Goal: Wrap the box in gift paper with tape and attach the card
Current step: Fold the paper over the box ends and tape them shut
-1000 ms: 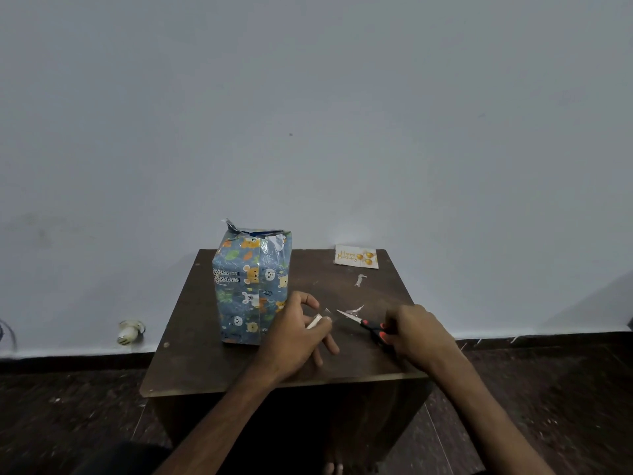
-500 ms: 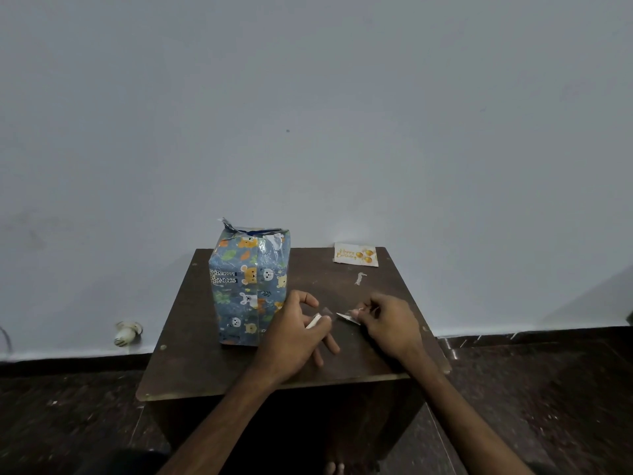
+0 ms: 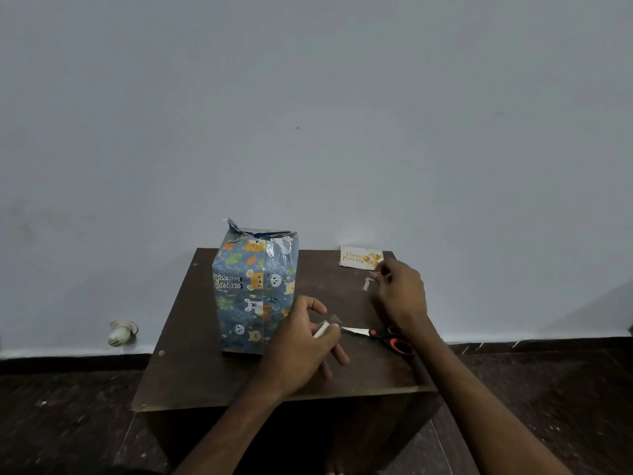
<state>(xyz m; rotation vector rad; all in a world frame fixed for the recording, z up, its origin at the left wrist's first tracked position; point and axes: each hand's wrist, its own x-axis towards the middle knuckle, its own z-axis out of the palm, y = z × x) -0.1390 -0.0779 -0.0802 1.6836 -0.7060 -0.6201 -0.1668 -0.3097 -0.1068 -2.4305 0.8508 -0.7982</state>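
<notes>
Found a tall box (image 3: 255, 289) wrapped in glossy blue paper printed with cartoon animal faces and leaves, standing upright on a dark brown wooden table (image 3: 191, 371), toward ten o'clock from the tabletop's middle. Noted a vertical seam running down the near face, a shine along the right side, and a ragged, crumpled upper edge with paper flaps left unfolded at the top. Saw the left hand (image 3: 298, 351) at five o'clock of the box, just beside its lower right corner, thumb and curled fingers pinching a small white object (image 3: 321, 329), too hidden to identify, with a greyish translucent flap showing just past it. Spotted red-and-black-handled scissors (image 3: 380, 334) lying flat at three o'clock of that hand, blades pointing at it, handles beside the right forearm. Found a small white card (image 3: 359, 257) with gold lettering and gold balloons lying flat at the table's one o'clock corner, well apart from the box. Saw the right hand (image 3: 400, 293) at five o'clock of the card, fingers curled, tips close to the card's near right corner and to a pale scrap (image 3: 366, 284) on the wood; could not tell whether gripping anything. Noticed a white bulb-like fitting (image 3: 121, 332) low on the grey wall at nine o'clock
</notes>
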